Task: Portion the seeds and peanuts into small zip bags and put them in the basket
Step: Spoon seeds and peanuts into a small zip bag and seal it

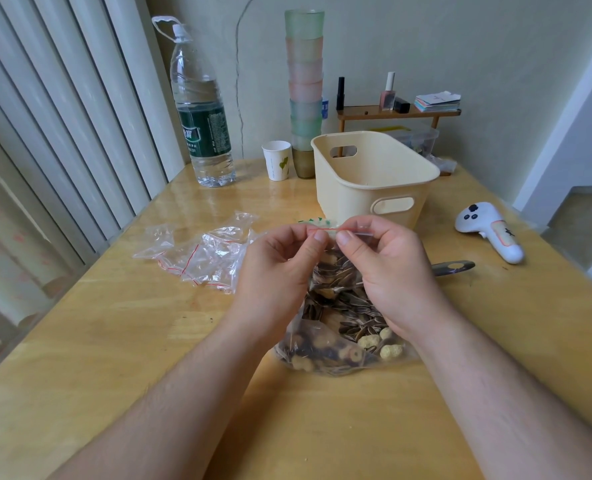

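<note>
Both hands pinched the red zip edge of a small bag, and the basket was still without bags.

The left hand (280,261) and the right hand (388,268) each pinched the top of the small bag (336,271), which held seeds and hung above the big bag (343,344) of seeds and peanuts on the table (114,341). It seemed they were closing it, so the first portion was almost ready. The basket (374,174) stood just behind, and I could see nothing in it. Several empty bags (201,254) lay to the left, so most portions were probably left.
</note>
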Motion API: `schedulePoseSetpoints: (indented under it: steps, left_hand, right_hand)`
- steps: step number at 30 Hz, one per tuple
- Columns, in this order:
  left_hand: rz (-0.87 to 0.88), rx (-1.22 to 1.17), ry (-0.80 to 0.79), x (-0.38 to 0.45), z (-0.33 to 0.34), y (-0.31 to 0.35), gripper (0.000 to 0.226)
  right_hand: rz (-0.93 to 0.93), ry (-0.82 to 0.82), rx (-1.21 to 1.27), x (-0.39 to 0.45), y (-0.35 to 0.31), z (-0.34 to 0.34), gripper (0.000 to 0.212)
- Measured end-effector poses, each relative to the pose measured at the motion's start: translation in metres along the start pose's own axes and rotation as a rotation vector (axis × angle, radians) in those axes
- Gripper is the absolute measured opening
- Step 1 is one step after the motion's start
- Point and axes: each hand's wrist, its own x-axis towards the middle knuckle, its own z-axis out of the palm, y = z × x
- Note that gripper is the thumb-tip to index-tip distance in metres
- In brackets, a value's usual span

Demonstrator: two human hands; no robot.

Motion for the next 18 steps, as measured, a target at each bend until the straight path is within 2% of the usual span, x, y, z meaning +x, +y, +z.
schedulePoseSetpoints:
  steps: [5,14,17,18]
  left_hand:
    - [-0.01,-0.012,-0.002,0.0006,-0.0005,0.0008,0.012]
    - [-0.002,0.054,-0.035,0.0006,-0.0019,-0.0021,0.013]
    - [0.011,0.065,-0.045,0.0003,-0.0017,-0.0035,0.013]
    - [0.02,0.074,-0.047,0.0,-0.0016,-0.0034,0.013]
  right_hand:
    - [0.007,0.007,-0.003,0.0011,0.0033,-0.0013,0.007]
    - [0.033,-0.021,-0.058,0.0006,0.0019,-0.0005,0.01]
    - [0.051,-0.024,-0.069,0.0009,0.0018,-0.0007,0.003]
    - [0.047,-0.015,-0.086,0.0012,0.0018,-0.0012,0.01]
